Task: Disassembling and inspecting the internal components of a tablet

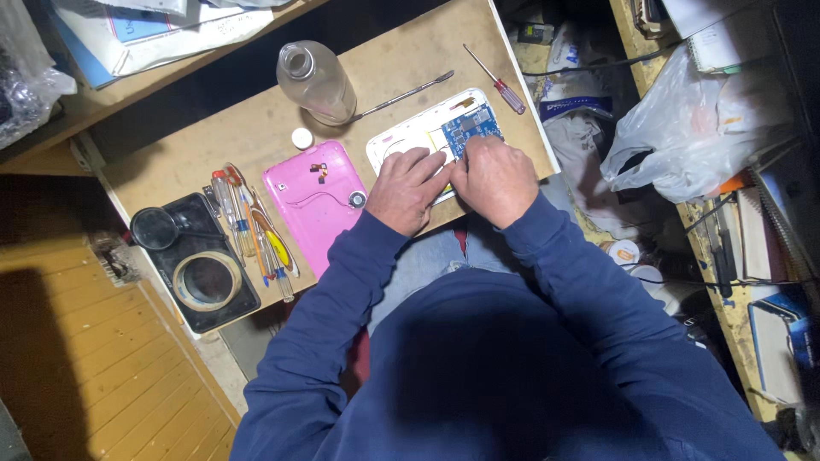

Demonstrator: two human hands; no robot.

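Opened white tablet (424,130) w/ blue circuit board (471,128) lies upper centre of frame, on the wooden board (256,128). Both hands on it: left hand (407,189) flat, fingers spread, pressing the casing; right hand (494,180) curled, fingertips pinched at the board edge — can't tell if it grips anything. Pink back cover (318,201) just left of the tablet. Clear bottle (316,83) and metal spudger (401,95) above. Red-handled screwdriver (497,80) upper right. Row of screwdrivers (252,226), tape roll (207,280) and magnifier (155,228) at left.
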